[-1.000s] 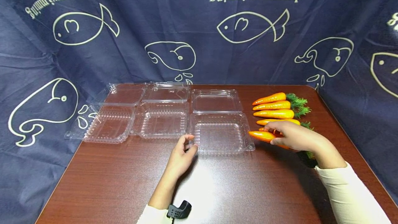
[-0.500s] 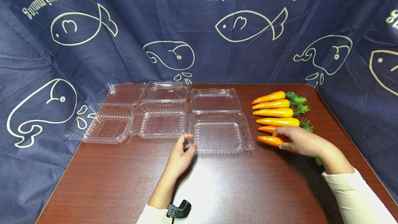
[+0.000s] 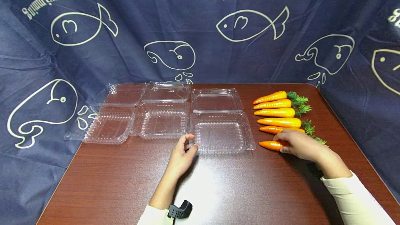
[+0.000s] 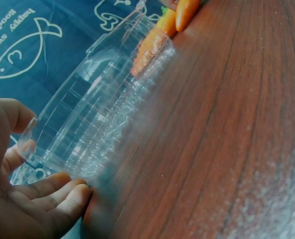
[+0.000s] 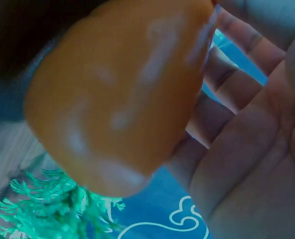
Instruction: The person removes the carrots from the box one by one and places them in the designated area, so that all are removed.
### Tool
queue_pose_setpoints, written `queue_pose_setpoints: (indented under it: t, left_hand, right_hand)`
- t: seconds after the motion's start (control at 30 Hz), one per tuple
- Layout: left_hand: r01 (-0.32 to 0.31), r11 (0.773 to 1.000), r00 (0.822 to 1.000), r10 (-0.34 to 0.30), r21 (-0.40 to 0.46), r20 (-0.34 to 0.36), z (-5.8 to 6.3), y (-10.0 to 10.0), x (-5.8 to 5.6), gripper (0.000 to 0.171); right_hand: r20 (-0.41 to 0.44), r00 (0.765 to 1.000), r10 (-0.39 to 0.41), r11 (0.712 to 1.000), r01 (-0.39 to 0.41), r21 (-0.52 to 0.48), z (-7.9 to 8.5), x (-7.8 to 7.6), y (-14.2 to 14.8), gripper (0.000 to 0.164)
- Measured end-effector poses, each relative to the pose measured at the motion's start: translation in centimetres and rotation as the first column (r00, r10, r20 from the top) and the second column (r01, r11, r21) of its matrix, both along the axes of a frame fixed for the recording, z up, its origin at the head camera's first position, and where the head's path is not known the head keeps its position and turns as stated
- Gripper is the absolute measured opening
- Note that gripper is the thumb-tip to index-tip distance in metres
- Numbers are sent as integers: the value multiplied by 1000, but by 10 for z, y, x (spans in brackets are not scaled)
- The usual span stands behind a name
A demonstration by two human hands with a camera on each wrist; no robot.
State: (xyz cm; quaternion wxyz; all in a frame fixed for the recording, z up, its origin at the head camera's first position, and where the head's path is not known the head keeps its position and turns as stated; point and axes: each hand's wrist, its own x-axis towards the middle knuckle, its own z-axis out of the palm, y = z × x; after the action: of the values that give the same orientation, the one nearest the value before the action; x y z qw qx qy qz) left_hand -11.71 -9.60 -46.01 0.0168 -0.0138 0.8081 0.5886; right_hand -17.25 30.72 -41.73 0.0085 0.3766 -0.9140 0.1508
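Observation:
At the right of the head view, my right hand grips an orange carrot, the nearest one in a row. In the right wrist view the thick end of this carrot fills much of the picture, with green leafy tops below it. My left hand is at the near left corner of the rightmost clear plastic container. Its thumb and a finger pinch the corner tab in the left wrist view, while other fingertips touch the container's wall. The container's lid lies folded back.
Several other carrots lie side by side behind the held one, leaves to the right. Two more clear containers, the middle one and the left one, stand with lids open. A blue printed cloth hangs behind the table.
My right hand has moved the gripped carrot rightward and then toward me, leaving a gap to the carrot behind it. The left hand has kept its place at the container.

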Motion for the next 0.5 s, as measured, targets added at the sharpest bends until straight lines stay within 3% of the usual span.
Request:
queue_pose_setpoints:
  t: [0.3,0.5]
  left_hand:
    - [-8,1000,1000,8,2,2,-1,0,0,38]
    - [-4,1000,1000,4,4,5,-2,0,-1,38]
  right_hand:
    - [-32,999,-35,998,36,45,-1,-2,-1,33]
    - [-101,994,-38,999,41,27,-4,-3,-1,37]
